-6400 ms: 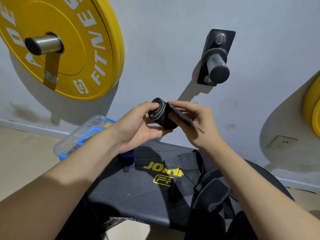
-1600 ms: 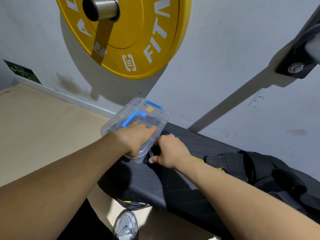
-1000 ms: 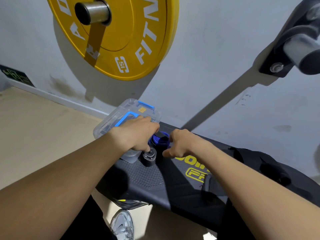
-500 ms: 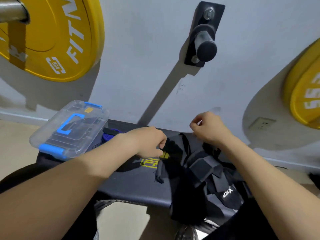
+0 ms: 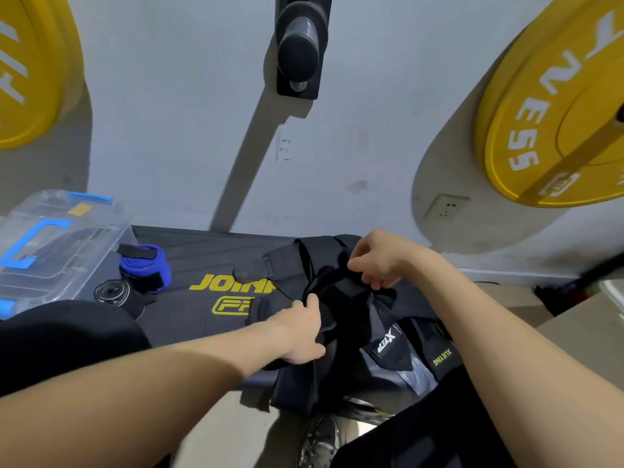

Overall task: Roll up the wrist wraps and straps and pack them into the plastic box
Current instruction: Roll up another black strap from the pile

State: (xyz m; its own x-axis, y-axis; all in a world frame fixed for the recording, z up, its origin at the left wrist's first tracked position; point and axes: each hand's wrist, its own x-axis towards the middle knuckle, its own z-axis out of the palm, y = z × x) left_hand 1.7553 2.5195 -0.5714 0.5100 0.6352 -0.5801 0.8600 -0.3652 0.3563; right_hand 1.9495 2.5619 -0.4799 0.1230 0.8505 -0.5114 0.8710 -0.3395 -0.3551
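While both hands work strap pile (image 5: 351, 298), well right of box (image 5: 101, 231), left hand (image 5: 300, 329) grips strap pile, fingers curled; right hand (image 5: 378, 261), farther from box, pinches one strap. Strap's run lost in tangle. Just right of box: blue roll (image 5: 145, 266), black roll (image 5: 113, 292).

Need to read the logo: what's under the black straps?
The bench pad. Its yellow logo shows only partly; the black straps cover the rest, and whatever else lies beneath.
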